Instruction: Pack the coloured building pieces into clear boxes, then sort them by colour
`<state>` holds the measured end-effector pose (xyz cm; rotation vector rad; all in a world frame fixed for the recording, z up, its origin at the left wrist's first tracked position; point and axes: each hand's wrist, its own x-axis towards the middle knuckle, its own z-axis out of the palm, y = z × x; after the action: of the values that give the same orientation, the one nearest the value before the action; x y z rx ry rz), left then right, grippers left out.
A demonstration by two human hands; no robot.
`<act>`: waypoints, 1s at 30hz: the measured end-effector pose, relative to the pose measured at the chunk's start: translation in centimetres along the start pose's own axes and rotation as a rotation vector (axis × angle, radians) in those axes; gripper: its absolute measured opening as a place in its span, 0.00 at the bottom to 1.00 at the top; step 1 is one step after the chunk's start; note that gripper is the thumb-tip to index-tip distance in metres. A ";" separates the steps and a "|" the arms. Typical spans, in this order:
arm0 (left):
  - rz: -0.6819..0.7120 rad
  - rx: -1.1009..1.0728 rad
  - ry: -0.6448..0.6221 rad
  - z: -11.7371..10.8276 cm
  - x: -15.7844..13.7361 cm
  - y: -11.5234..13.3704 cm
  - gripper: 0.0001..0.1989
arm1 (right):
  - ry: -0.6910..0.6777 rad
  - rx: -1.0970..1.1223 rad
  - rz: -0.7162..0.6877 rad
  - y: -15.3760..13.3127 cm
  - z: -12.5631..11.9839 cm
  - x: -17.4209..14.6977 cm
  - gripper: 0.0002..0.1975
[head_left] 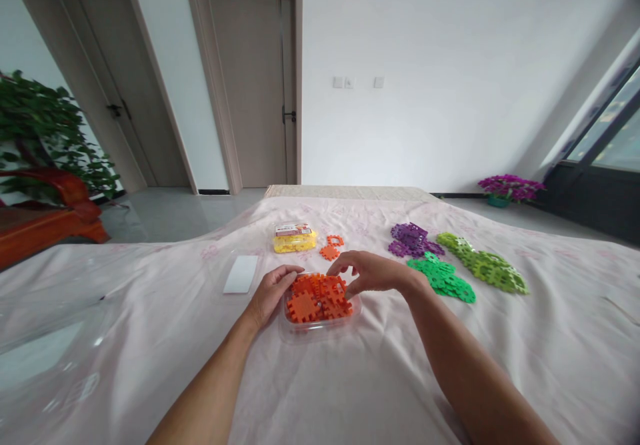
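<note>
A clear plastic box (pixel 320 325) full of orange interlocking building pieces (pixel 303 306) stands on the cloth in front of me. My left hand (pixel 274 290) grips the box's left rim, thumb along the top edge. At the box's right side my right hand (pixel 354 273) is curled over the contents, its thumb and fingertips around some orange pieces; the exact grip is partly hidden. Beyond the box lie two loose orange pieces, a solid one (pixel 329 252) and a hollow frame (pixel 335 240).
A clear box of yellow pieces (pixel 295 239) stands behind. Purple (pixel 413 240), green (pixel 443 278) and lime pieces (pixel 483 263) lie in piles at right. On the left are a clear lid with a white label (pixel 241 274) and clear plastic packaging (pixel 45 358).
</note>
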<state>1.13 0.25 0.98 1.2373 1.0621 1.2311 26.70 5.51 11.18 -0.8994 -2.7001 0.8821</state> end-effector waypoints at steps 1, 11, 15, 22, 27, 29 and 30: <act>-0.003 -0.004 -0.004 0.0 0.0 0.0 0.19 | 0.010 -0.032 -0.001 -0.3 0.1 0.1 0.24; -0.013 0.003 -0.017 0.0 -0.1 0.1 0.19 | -0.055 -0.233 0.103 -1.4 1.6 0.3 0.18; 0.003 0.015 -0.006 0.1 -0.1 0.1 0.19 | -0.076 -0.125 0.089 -0.8 1.4 0.4 0.16; 0.007 0.022 0.013 0.0 0.0 -0.1 0.18 | 0.456 -0.009 0.188 4.9 1.7 2.1 0.11; 0.013 0.008 0.010 -0.1 0.0 -0.3 0.19 | 0.539 -0.270 0.211 8.6 4.6 3.9 0.19; 0.007 -0.002 0.003 -0.1 0.1 -0.3 0.19 | 0.526 -0.324 0.248 8.9 5.4 4.7 0.20; 0.006 -0.003 0.001 0.0 0.1 -0.3 0.19 | 0.519 -0.346 0.282 8.8 5.7 5.0 0.21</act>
<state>1.12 0.35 0.66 1.2386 1.0574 1.2371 25.18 11.42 1.26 -1.3793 -2.3263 0.1647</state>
